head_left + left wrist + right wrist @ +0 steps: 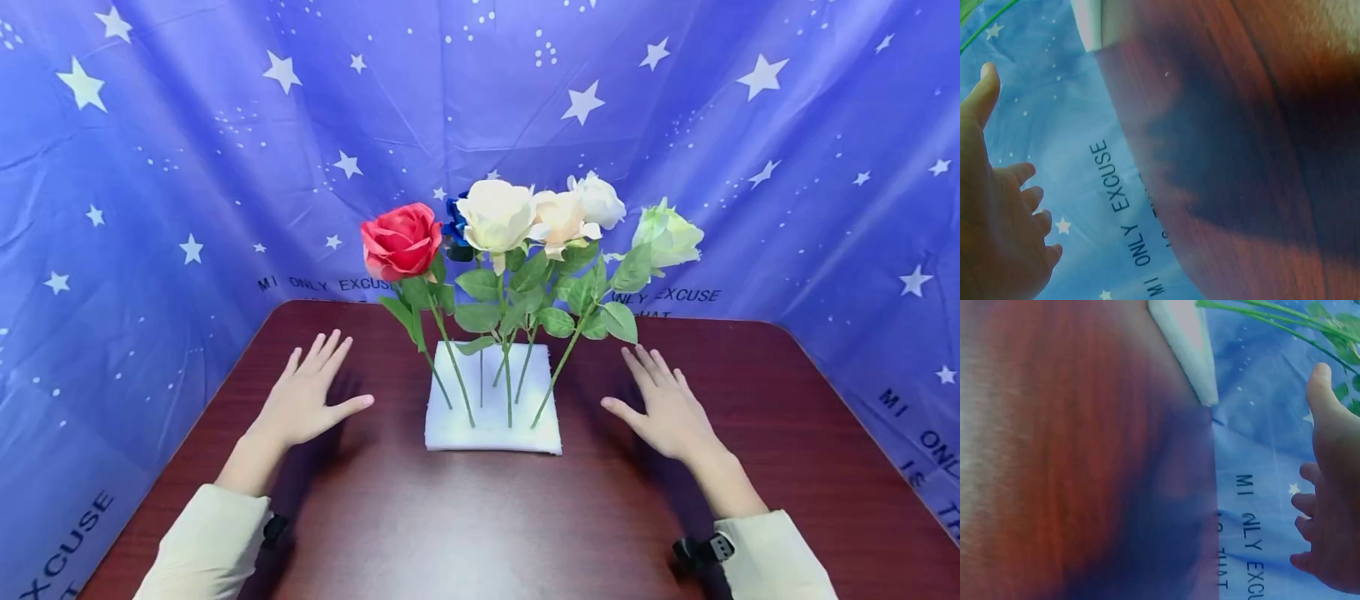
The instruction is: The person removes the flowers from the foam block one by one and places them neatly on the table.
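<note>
Several artificial roses stand with their stems in a white foam block at the middle of the table. A red rose leans left, and a dark blue rose is mostly hidden behind a cream rose. Beside these are a peach rose, a white rose and, leaning right, a pale green rose. My left hand is left of the block, fingers straight and thumb spread, holding nothing. Likewise, my right hand is spread to the right of the block, apart from the stems.
The dark red wooden table has rounded far corners. A blue curtain with white stars and printed words surrounds it at the back and sides. Dark straps with small devices sit at both wrists, by the pale sleeves.
</note>
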{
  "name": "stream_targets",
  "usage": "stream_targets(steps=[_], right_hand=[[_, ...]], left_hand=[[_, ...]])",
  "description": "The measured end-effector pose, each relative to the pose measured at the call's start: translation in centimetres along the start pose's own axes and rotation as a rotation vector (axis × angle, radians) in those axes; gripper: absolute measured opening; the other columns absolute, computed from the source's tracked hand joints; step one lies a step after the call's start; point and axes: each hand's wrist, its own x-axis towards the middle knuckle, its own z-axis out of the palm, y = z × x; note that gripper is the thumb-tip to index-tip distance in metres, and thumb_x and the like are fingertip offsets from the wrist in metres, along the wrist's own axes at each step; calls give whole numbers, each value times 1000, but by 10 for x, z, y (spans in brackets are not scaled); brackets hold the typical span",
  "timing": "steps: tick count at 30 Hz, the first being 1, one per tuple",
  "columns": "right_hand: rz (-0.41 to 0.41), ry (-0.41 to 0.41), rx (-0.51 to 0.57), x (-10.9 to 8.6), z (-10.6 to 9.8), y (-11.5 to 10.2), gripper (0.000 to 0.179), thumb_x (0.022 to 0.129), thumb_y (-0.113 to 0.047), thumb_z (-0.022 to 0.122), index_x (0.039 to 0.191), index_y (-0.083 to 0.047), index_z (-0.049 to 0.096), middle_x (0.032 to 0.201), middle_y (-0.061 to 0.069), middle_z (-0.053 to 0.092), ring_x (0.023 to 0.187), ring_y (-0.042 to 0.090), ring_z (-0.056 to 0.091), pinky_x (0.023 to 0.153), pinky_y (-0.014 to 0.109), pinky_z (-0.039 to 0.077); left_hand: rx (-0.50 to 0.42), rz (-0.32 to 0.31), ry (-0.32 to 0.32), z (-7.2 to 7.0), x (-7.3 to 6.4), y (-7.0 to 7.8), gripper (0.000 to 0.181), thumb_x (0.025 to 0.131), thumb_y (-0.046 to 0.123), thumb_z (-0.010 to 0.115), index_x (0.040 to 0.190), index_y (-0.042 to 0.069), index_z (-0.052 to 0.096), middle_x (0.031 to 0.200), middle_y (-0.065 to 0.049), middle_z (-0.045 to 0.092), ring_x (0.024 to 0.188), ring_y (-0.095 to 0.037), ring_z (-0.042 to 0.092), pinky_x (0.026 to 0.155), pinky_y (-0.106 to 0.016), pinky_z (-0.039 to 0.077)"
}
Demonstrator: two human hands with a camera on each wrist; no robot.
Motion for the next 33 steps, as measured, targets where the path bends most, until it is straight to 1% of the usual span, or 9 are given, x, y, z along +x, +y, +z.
stream_targets(steps=[4, 8, 13, 20, 25, 28, 33], right_hand=[[-39, -8, -11, -3, 10, -4, 85, 89, -57, 57, 151, -7, 27, 156, 23, 27, 146, 43, 21, 116, 66, 19], [-82, -31, -25, -2, 18, -7, 85, 89, -58, 56, 151, -6, 28, 157, 21, 27, 146, 42, 23, 117, 63, 22], [-119, -71, -24, 4, 21, -10, 85, 90, -56, 56, 151, -4, 28, 158, 20, 26, 147, 41, 22, 118, 62, 23], [-202, -93, -18, 15, 23, -20, 84, 89, -55, 58, 150, -5, 29, 158, 18, 27, 147, 40, 23, 118, 61, 24], [-255, -112, -11, 17, 28, -25, 83, 88, -53, 61, 149, -4, 32, 157, 19, 29, 146, 40, 26, 117, 61, 26], [-270, -125, 1, 18, 32, -25, 83, 88, -53, 62, 149, -5, 32, 157, 18, 29, 146, 40, 25, 117, 60, 26], [-307, -131, 7, 18, 36, -26, 83, 88, -53, 62, 149, -5, 32, 157, 18, 31, 145, 40, 27, 117, 61, 28]], left_hand=[[-44, 27, -26, 9, 5, 6, 95, 84, 62, 59, 153, 7, 23, 160, -19, 20, 149, -39, 15, 122, -62, 10], [-68, 64, -51, 17, 7, 11, 94, 85, 60, 60, 152, 6, 24, 161, -17, 20, 150, -37, 16, 122, -60, 14], [-54, 113, -86, 23, 10, 13, 94, 85, 60, 60, 152, 5, 23, 161, -15, 21, 149, -36, 19, 122, -57, 17], [-13, 204, -117, 21, 16, 19, 94, 84, 59, 61, 151, 3, 27, 160, -15, 26, 148, -34, 23, 122, -56, 21], [5, 254, -156, 24, 24, 24, 92, 86, 60, 58, 151, 4, 27, 160, -13, 25, 149, -33, 23, 122, -56, 21], [2, 280, -162, 26, 27, 29, 90, 87, 59, 58, 151, 4, 28, 160, -13, 26, 148, -33, 24, 122, -56, 22], [9, 316, -190, 33, 29, 36, 90, 86, 59, 58, 151, 3, 27, 160, -14, 26, 148, -33, 25, 121, -56, 24]])
